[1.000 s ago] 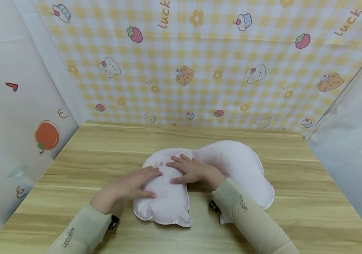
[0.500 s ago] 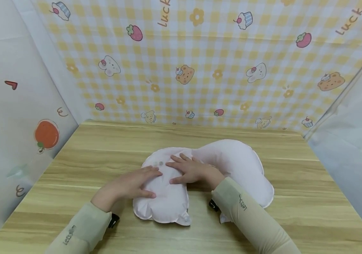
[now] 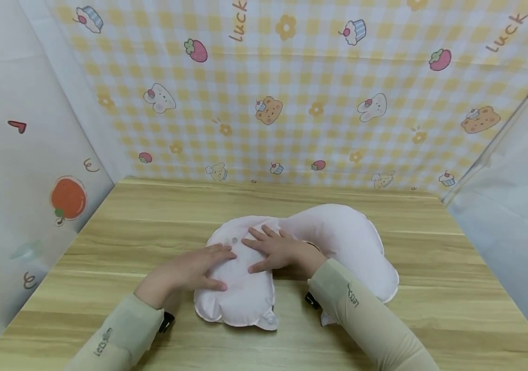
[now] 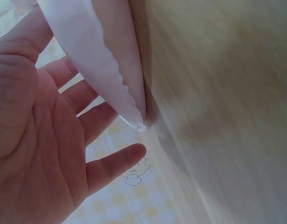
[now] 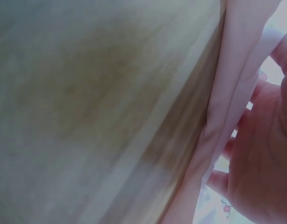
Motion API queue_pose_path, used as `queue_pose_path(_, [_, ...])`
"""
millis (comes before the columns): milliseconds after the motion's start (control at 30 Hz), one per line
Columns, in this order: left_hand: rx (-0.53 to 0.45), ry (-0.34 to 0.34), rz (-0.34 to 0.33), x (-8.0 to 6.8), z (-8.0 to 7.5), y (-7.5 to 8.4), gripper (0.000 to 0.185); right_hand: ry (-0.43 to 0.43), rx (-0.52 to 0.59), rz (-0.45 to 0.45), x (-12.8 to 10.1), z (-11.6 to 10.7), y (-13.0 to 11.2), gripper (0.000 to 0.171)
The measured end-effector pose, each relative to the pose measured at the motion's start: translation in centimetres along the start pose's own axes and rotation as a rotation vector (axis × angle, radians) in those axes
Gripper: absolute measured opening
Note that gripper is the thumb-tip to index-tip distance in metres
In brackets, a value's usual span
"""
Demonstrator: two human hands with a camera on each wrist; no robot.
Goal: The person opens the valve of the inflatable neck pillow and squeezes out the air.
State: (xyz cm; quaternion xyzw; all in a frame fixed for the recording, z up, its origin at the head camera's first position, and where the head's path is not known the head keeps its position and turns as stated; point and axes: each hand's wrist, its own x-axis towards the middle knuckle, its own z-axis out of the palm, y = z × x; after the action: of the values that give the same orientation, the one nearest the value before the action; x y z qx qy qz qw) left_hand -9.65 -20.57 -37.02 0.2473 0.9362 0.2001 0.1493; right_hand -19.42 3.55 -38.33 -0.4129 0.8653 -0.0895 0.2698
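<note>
While wood-grain bench (image 3: 106,242) runs out to the left of the left hand (image 3: 196,269), that hand rests, fingers extended and spread, on the near-left lobe of a pale pink curved cushion (image 3: 338,232); nothing gripped. A small round fitting (image 3: 234,240) sits on the cushion, just beyond its fingertips. The right hand (image 3: 282,251), fingers straight and fanned, rests on the same lobe; no grip. The cushion's other lobe curves beyond and right of that hand.
</note>
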Motion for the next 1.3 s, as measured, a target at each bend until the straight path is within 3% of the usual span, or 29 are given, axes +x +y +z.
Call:
queue_pose_path(567, [0.089, -0.003, -0.023, 0.27, 0.08, -0.14, 0.066, -0.022, -0.082, 0.027, 0.52, 0.17, -0.45, 0.082])
queue_pose_path(1300, [0.107, -0.008, -0.024, -0.01, 0.34, -0.86, 0.067, -0.048, -0.192, 0.069, 0.69, 0.21, -0.66, 0.086])
